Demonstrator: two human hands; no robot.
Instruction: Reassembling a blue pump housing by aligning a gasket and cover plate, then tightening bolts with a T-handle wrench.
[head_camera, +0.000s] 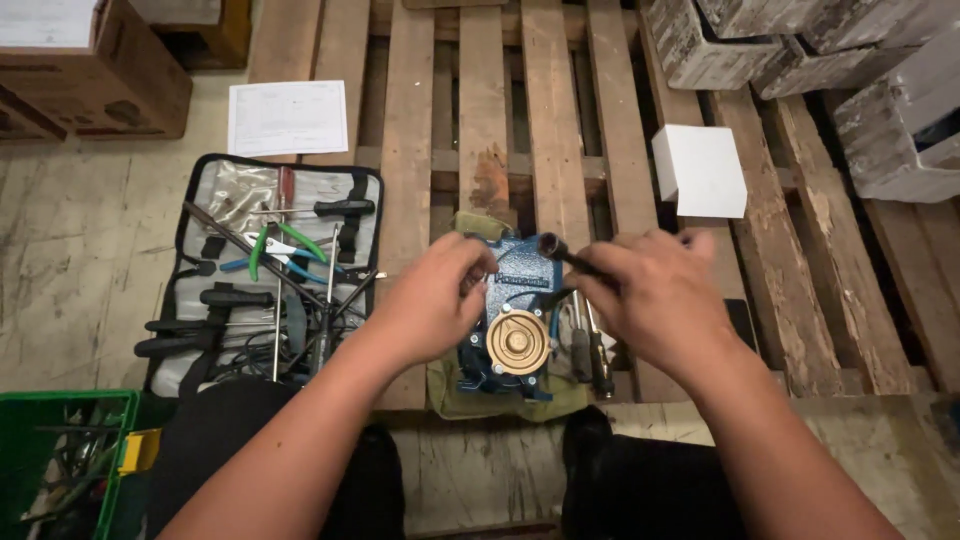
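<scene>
Wooden pallet slats on a scuffed concrete floor serve as the workbench. At far left a green crate sits beside an unrolled tool pouch, spread flat so every tool is within reach. Next, the left hand curls against the blue pump, seemingly steadying it on its olive cloth. The right hand is closed around a dark socket tool angled over the pump's top. A white box lies beyond.

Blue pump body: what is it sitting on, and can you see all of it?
The blue pump body lies on an olive green cloth spread over the wooden pallet. The left hand and right hand cover its upper sides, so those parts are hidden.
</scene>
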